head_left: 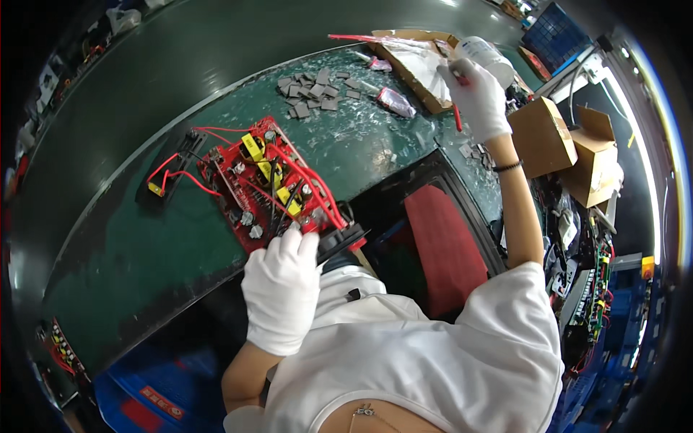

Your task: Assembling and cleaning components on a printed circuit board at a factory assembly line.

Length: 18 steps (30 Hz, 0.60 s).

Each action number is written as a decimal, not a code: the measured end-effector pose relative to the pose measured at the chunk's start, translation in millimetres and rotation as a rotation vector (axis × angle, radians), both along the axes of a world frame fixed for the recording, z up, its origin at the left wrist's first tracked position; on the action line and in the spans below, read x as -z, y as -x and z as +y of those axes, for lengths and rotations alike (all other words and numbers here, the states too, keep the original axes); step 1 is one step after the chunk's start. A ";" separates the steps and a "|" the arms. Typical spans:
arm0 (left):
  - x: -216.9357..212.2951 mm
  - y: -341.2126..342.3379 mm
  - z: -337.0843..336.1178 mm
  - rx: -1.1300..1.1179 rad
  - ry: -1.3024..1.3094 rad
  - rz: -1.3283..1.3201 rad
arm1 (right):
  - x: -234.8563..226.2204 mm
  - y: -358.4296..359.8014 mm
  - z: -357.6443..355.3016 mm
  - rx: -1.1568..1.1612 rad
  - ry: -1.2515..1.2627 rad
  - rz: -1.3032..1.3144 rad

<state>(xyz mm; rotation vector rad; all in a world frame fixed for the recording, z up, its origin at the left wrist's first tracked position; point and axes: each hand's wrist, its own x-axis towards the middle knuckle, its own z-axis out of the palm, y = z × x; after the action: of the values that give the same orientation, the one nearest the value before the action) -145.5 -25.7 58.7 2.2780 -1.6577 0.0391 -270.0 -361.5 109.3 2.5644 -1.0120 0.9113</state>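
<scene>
A red circuit board (229, 189) with yellow transformers, capacitors and thick red wires lies on the green table at its near edge. My left hand (281, 292), in a white glove, is closed on the board's near edge, beside a black part (339, 242). Red wires link the board to a black piece (172, 169) at its left. My right hand (478, 99), also gloved, is raised at the far right, closed around a slim red-handled tool (457, 117); the tool's kind cannot be made out. Close behind that hand is a white cylindrical container (482, 56).
Grey square pads (310, 92) lie scattered on the green table (173, 260). A shallow cardboard tray (415, 68) stands at the far right, with small packets (395, 102) near it. Open cardboard boxes (541, 137) sit right of my arm. A black-framed recess with a red sheet (442, 242) is in front of me.
</scene>
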 end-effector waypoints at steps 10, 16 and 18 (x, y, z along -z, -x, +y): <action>0.1 -7.3 17.2 -0.029 0.063 0.051 | -28.3 83.5 19.1 -0.056 -0.321 -0.435; -0.6 -6.2 14.8 -0.030 0.053 0.084 | -20.9 114.1 -9.0 0.019 -0.110 -0.304; -0.7 -4.6 15.2 -0.071 0.095 0.106 | -17.6 99.2 -20.1 0.027 -0.106 -0.268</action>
<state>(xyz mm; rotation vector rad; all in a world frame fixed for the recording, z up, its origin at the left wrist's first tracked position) -140.9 -10.5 59.4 2.2267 -1.4900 0.0126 -369.3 -381.6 126.8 2.5538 -1.1925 1.2518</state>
